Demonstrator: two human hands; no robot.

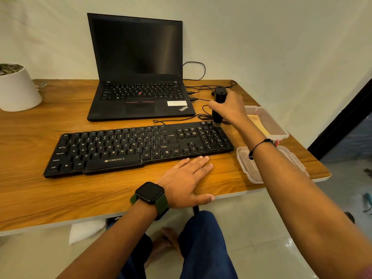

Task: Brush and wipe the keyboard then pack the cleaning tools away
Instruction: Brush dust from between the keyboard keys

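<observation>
Keyboard (138,147), black, lies across the middle of the wooden table (30,186), its long side slightly slanted, right end farther back. Nearest the camera, the left hand (184,182) rests flat on the table just in front of the keyboard's right half, fingers straight and spread, fingertips at or just short of the keyboard's front edge; a black watch (150,193) with a green strap sits on that wrist. To the right, near the table edge, a clear plastic lid (247,166) lies flat, partly under the right forearm, which wears a thin black cord bracelet (259,146). Behind the lid stands a clear plastic box (275,125) with something pale yellow inside. The right hand (231,107) has its grip closed around a black brush (218,105), held upright with the bristles down on the keyboard's far right corner, at the number pad. Behind the keyboard an open black laptop (138,77) stands with a dark screen, black cables (201,115) trailing from its right side. At the far left stands a white pot (19,89).
</observation>
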